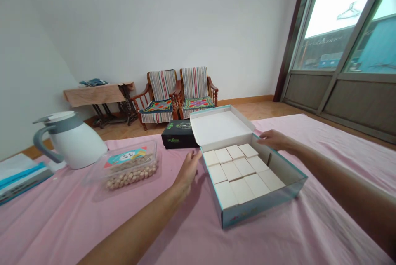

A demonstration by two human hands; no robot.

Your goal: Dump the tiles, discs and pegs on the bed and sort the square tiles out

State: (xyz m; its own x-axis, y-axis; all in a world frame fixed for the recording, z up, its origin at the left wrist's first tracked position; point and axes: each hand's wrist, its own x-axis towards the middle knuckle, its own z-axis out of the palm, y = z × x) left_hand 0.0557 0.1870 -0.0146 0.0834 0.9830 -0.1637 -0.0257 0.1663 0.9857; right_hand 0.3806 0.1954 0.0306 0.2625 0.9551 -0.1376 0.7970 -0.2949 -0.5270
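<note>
An open cardboard box (262, 205) with teal edges sits on the pink tablecloth, its white lid (221, 127) folded back. Inside lie several pale square blocks (238, 170) packed in rows, with an empty strip along the right side. My left hand (188, 170) rests flat against the box's left wall, fingers stretched out. My right hand (275, 139) lies on the box's far right corner, fingers extended over the rim. Neither hand holds anything.
A clear plastic tub of small round wooden pieces (130, 168) lies left of the box. A white and grey jug (72, 139) stands at the far left, a black box (179, 134) behind the lid, a flat package (18, 176) at the left edge.
</note>
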